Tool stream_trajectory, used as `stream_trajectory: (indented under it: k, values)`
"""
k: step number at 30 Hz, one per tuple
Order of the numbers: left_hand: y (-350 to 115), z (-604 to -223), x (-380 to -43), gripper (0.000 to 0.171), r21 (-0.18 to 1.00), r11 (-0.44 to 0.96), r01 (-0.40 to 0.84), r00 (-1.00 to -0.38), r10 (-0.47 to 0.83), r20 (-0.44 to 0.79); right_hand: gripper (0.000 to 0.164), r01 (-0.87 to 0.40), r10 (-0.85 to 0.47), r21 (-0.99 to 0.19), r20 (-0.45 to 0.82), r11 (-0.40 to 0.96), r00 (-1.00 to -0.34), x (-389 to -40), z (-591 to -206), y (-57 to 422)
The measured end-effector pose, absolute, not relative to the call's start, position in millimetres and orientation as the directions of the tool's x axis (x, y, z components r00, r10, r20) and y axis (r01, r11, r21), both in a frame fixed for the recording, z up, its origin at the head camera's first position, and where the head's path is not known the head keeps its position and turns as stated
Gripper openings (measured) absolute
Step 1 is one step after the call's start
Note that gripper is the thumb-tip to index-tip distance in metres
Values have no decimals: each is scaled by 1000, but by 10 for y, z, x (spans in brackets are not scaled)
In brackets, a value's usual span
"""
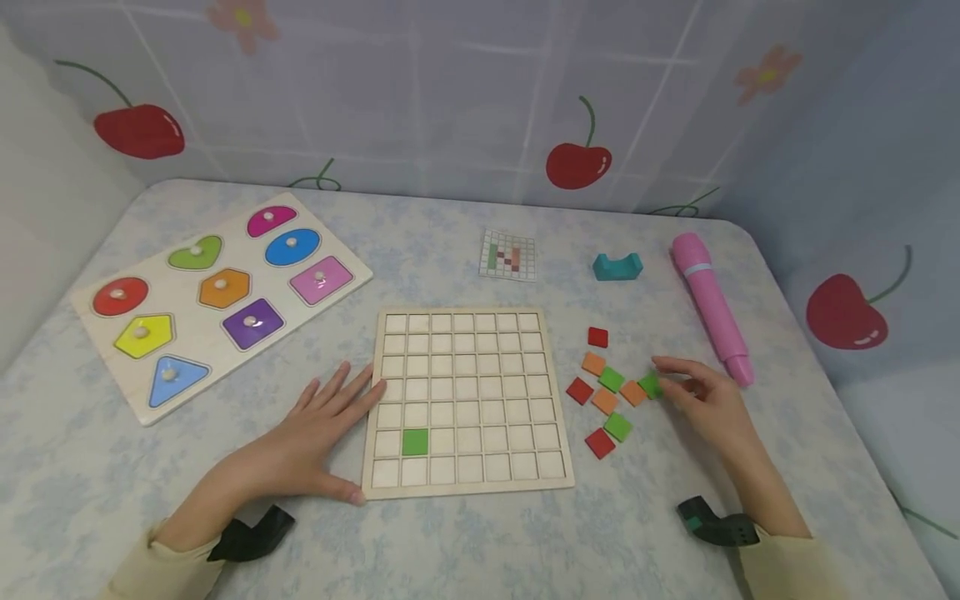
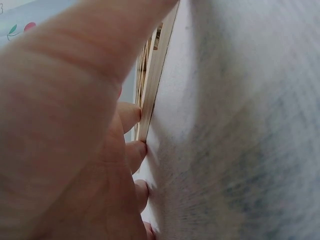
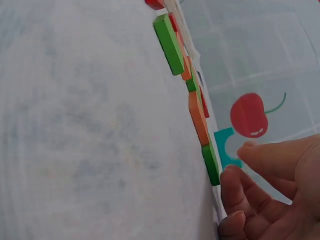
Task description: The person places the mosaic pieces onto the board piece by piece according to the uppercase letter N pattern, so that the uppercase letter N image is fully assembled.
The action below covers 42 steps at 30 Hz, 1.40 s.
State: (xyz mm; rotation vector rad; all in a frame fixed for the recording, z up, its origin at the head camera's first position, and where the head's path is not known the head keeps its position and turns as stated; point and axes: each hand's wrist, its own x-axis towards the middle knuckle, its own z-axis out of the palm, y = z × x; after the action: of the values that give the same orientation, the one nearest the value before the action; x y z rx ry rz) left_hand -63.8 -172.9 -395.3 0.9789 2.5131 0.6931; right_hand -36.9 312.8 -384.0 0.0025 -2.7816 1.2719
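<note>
My left hand (image 1: 307,446) lies with fingers spread at the left side of a wooden grid board (image 1: 566,433); the fingertips and thumb touch its edge. One green square tile (image 1: 415,442) sits in a cell at the lower left of the grid. Beside the board's right side, red, orange and green tiles lie loose on the table. My right hand (image 1: 705,404) is at the right end of this group, its bent fingers right at a green tile (image 1: 649,384). In the right wrist view, a gap shows between thumb and fingers, and that tile (image 3: 210,165) stands just outside them.
A shape puzzle board (image 1: 187,317) with knobbed pieces lies at the left. Behind the grid are a small pattern card (image 1: 507,256) and a teal notched block (image 1: 617,267). At the right lies a pink pen-shaped stick (image 1: 712,308). A cherry-patterned curtain (image 1: 450,100) hangs behind the table.
</note>
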Motion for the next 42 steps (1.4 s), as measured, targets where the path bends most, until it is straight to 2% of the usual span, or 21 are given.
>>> stream_trajectory:
  k: [8, 13, 17, 24, 31, 35, 42]
  values:
    - [-1765, -3955, -584, 120, 558, 658, 505, -712, 683, -161, 34, -183, -120, -656, 141, 732, -983, -365, -3906, 3167]
    - [-1775, -3941, -581, 121, 555, 663, 502, -715, 680, -165, 29, -174, -79, -572, 187, 802, -979, -384, -3916, 3134]
    - [-1778, -3932, -601, 121, 541, 674, 502, -714, 677, -181, 27, -140, -42, -553, 186, 821, -982, -404, -3910, 3116]
    - [-1765, -3930, -634, 120, 543, 658, 522, -707, 690, -156, 28, -66, 10, -580, 128, 812, -992, -411, -3886, 3115]
    - [-1756, -3931, -638, 119, 552, 649, 524, -704, 694, -147, 12, -68, 2, -659, 105, 749, -994, -466, -3873, 3166]
    - [-1732, -3948, -654, 119, 556, 643, 527, -696, 702, -151, 15, -49, 24, -712, 91, 700, -996, -473, -3831, 3180]
    - [-1730, -3955, -655, 120, 557, 639, 531, -689, 708, -155, 17, -157, -1, -809, 190, 566, -982, -630, -3635, 2770]
